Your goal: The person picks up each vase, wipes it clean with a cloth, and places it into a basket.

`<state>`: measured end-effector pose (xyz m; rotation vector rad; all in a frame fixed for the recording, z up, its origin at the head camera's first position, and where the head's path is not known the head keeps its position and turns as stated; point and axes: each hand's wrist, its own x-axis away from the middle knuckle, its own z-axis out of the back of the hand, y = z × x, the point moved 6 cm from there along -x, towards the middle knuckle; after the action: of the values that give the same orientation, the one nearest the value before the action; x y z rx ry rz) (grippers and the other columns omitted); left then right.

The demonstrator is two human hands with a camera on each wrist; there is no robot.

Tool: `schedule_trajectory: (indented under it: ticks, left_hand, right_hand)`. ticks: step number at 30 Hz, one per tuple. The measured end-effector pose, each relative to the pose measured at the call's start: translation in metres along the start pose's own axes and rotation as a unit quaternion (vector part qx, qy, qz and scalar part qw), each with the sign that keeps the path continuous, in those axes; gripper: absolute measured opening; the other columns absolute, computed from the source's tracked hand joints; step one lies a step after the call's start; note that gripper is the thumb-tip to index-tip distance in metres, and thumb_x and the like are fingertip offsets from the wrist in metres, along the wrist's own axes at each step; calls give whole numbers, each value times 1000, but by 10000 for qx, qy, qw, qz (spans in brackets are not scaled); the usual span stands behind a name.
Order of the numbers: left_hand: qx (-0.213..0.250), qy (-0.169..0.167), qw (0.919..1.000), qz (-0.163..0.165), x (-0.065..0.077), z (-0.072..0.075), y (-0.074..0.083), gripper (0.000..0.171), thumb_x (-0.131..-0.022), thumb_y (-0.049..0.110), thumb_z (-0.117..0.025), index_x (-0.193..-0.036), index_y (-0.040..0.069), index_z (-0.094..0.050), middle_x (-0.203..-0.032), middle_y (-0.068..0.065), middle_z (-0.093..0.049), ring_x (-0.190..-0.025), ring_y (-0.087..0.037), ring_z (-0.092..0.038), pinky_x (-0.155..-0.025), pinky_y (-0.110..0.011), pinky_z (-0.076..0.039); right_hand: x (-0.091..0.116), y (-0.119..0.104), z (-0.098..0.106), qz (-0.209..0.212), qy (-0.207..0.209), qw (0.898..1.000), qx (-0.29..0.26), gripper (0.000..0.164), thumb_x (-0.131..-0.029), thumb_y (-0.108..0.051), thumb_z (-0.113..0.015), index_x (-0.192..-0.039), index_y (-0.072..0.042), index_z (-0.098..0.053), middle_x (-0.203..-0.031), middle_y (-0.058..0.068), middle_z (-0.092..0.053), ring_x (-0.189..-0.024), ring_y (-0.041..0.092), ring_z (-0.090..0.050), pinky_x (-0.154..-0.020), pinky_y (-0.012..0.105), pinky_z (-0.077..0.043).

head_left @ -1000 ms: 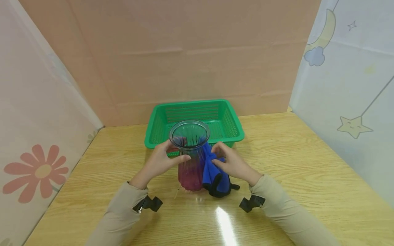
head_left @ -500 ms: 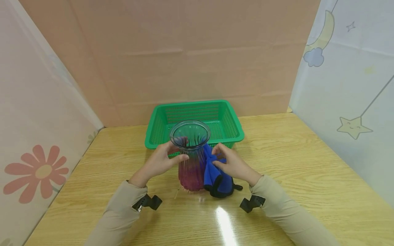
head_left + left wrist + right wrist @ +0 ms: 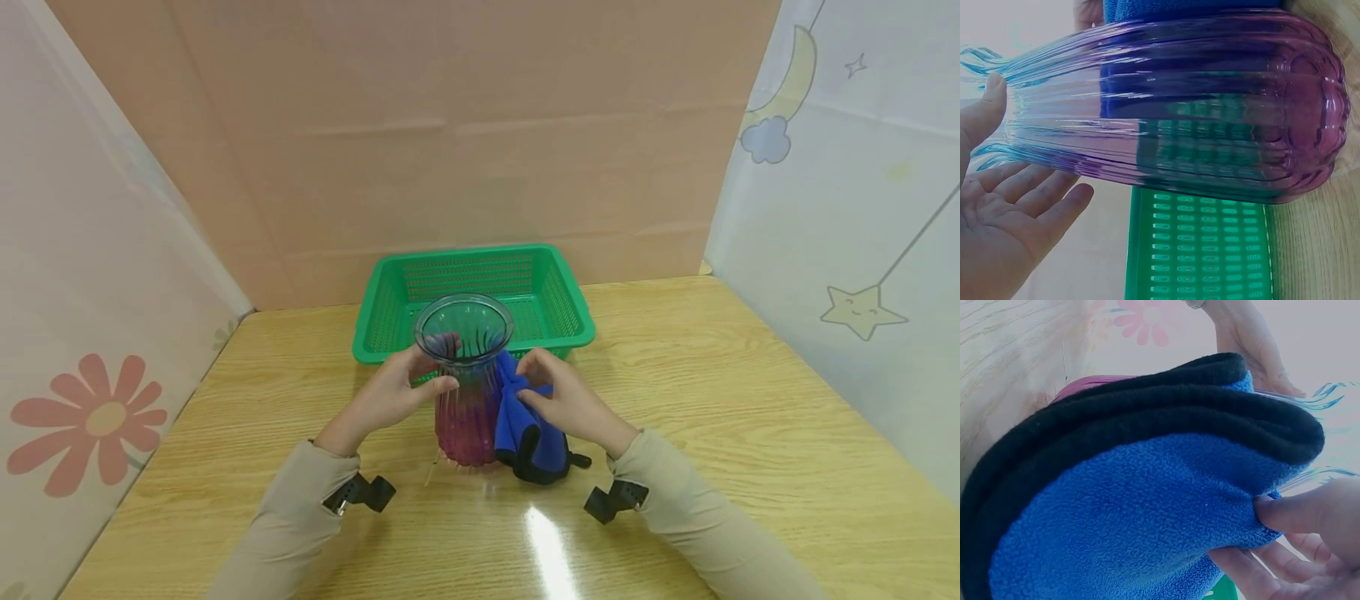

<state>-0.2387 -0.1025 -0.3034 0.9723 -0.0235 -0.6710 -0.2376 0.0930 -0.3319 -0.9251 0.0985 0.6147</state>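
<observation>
A ribbed glass vase [image 3: 467,429], bluish at the flared rim and pink at the base, stands upright on the table in the head view. My left hand [image 3: 388,398] holds it just below the rim, thumb on the near side and fingers reaching round the far side. Against the vase's right side hangs a bunched blue towel [image 3: 551,454] with black edging. Between thumb and fingers, my right hand [image 3: 566,398] pinches its upper part. The right wrist view shows the thumb pressing into the towel [image 3: 1141,500]. In the left wrist view, the towel shows through the vase [image 3: 1210,106].
Behind the vase, a green perforated plastic basket [image 3: 581,333] sits near the back wall. Patterned cloth walls bound the wooden table [image 3: 712,417] at left and right. Each wrist wears a black strap [image 3: 360,494]. A thin straw-like strand [image 3: 431,471] lies beside the vase's base.
The towel's lower end has shifted slightly to the right and the vase has moved very slightly right. Both hands keep nearly the same place and hold.
</observation>
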Motion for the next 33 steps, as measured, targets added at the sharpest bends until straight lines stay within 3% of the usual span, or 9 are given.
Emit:
schedule_trajectory:
  ticks: [7,16,33]
  left_hand:
    - [435,40,9990,-41,-1,-1,1,61,-89,14,-62,-140,1,-31,-135,-23,-49,-124,-38,-50,-102,-48,-45]
    - [534,64,9985,129,-1,-1,-1,61,-88,11,-63,-140,2,-31,-136,-22,-48,-125,-38,-49,-104,-48,-44]
    - [183,154,9997,89,1,-1,6,60,-88,14,-63,-139,0,-34,-140,-23,-44,-126,-41,-47,-104,-49,-43]
  right_hand:
    - [-1,-6,3,-60,160,9998,-79,21,-83,5,-64,-98,-4,-52,-98,13,-61,-89,23,-62,-71,31,-55]
    - [-3,-9,6,-97,251,9995,-141,21,-83,5,-63,-99,-3,-52,-95,12,-61,-86,20,-60,-63,24,-51]
    - [-4,-14,11,-123,310,9988,-357,20,-85,5,-62,-100,-3,-52,-94,13,-62,-84,19,-59,-57,20,-48]
